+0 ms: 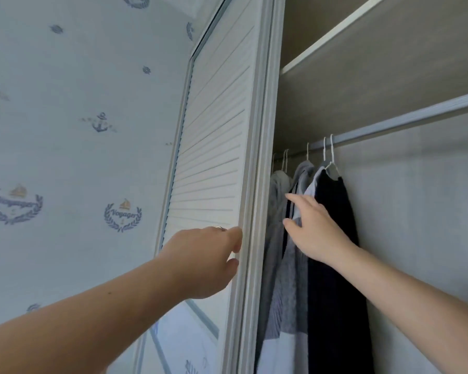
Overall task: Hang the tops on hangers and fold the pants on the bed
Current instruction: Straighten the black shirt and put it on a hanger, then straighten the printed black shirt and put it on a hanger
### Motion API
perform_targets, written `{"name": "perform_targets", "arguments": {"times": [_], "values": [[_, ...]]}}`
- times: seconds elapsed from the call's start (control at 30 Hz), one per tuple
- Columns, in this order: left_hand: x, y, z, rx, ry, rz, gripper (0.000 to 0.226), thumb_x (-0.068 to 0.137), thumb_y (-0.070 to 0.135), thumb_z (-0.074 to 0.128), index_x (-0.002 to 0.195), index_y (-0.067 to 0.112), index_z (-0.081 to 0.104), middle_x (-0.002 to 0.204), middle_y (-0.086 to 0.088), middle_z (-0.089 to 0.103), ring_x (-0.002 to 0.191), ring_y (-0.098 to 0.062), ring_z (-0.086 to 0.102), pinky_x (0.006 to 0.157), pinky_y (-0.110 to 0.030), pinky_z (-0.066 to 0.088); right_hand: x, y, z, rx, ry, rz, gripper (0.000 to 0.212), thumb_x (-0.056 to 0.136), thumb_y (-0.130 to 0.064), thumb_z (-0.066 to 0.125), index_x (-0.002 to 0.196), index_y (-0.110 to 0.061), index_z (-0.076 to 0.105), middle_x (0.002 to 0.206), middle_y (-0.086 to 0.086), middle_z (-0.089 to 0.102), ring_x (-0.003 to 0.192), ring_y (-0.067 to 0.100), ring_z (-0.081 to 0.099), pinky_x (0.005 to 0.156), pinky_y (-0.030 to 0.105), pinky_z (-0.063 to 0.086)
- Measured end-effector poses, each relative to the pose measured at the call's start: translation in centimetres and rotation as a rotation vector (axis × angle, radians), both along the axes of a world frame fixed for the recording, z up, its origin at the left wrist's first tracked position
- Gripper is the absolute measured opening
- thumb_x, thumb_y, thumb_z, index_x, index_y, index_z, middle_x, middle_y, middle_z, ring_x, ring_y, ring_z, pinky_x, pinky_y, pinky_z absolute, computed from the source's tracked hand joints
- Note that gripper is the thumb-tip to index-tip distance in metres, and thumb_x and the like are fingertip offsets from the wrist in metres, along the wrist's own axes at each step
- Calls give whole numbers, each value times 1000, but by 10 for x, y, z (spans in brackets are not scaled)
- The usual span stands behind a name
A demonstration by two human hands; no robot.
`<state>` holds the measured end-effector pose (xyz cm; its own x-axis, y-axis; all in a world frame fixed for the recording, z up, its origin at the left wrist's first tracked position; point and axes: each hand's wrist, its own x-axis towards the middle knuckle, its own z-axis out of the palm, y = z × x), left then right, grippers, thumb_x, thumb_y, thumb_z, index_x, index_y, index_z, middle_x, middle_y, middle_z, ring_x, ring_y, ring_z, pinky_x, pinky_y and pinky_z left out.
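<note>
Several tops hang on white hangers (331,155) from the wardrobe rail (405,122): a dark navy top (335,260) at the right, a light grey-blue one beside it, a grey knit (289,287) and a pale grey top (277,184) further left. My right hand (312,228) reaches into the wardrobe with straight fingers touching the hanging tops. My left hand (206,260) has its fingers curled around the edge of the white louvred sliding door (214,157). No pants or bed are in view.
A wardrobe shelf (362,31) runs above the rail. To the right of the clothes, the rail and the beige back wall (416,211) are bare. Nautical wallpaper (79,130) covers the wall at left.
</note>
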<state>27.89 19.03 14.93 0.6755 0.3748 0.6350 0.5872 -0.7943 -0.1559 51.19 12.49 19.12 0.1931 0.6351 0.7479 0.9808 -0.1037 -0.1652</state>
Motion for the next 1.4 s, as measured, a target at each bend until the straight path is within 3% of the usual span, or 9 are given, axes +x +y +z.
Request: {"name": "perform_targets", "arguments": {"times": [0.2,0.37,0.43,0.53,0.67,0.83,1.03,1.2,1.4], "values": [[-149,-25,-50,-107,-85,190,35,102,53,32,128,34,46,132,16,54,120,-11,48,95,-32,44,-150,-3,-68,-102,-180,276,63,103,-51,34,158,-34,9,166,-11,9,152,8,2,123,37,6],[-292,-64,-115,-184,-85,418,78,82,72,0,141,40,39,154,19,34,146,-10,22,115,-34,24,-282,-9,-139,-206,-269,456,81,84,-80,-5,156,-43,-1,165,-19,-8,151,7,-16,122,42,-9],[-350,-88,-143,-227,-97,511,82,80,73,-2,146,41,34,161,14,25,152,-14,8,120,-38,15,-335,-14,-166,-244,-312,541,87,77,-82,-16,155,-44,-6,163,-22,-14,149,6,-22,122,42,-13],[-429,-132,-185,-292,-119,662,77,85,75,1,152,43,21,166,12,7,153,-15,-10,122,-43,4,-414,-26,-203,-295,-353,686,81,80,-80,-15,153,-45,-11,161,-24,-18,148,5,-24,122,45,-12],[-520,-203,-250,-401,-187,897,76,84,77,-1,153,47,9,166,15,-6,152,-15,-18,123,-45,-1,-525,-51,-257,-374,-333,969,71,88,-75,4,153,-49,-4,161,-26,-10,150,2,-18,123,44,-9],[-607,-307,-345,-556,-402,1196,74,83,81,-2,152,52,1,166,18,-7,152,-12,-19,124,-44,-3,-659,-94,-336,-522,-288,1311,68,91,-73,12,154,-50,3,163,-25,-2,151,1,-11,123,43,-8],[-673,-416,-429,-796,-625,1540,71,86,76,6,153,54,0,162,24,-14,148,-5,-24,122,-39,-7,-786,-150,-422,-707,-336,1600,69,87,-81,1,150,-56,-5,163,-26,-3,150,0,-13,121,42,-13],[-723,-468,-473,-894,-718,1746,88,74,84,-9,155,50,2,166,17,-7,152,-13,-16,123,-43,-2,-877,-173,-463,-784,-437,1689,72,84,-81,-3,151,-53,-6,163,-23,-6,152,5,-11,118,39,-17],[-785,-506,-514,-978,-875,1920,106,63,90,-18,156,47,7,167,14,0,153,-15,-9,123,-44,7,-973,-193,-508,-976,-502,1751,95,66,-89,-20,152,-51,-4,159,-28,-6,151,6,-11,118,40,-13]]}}
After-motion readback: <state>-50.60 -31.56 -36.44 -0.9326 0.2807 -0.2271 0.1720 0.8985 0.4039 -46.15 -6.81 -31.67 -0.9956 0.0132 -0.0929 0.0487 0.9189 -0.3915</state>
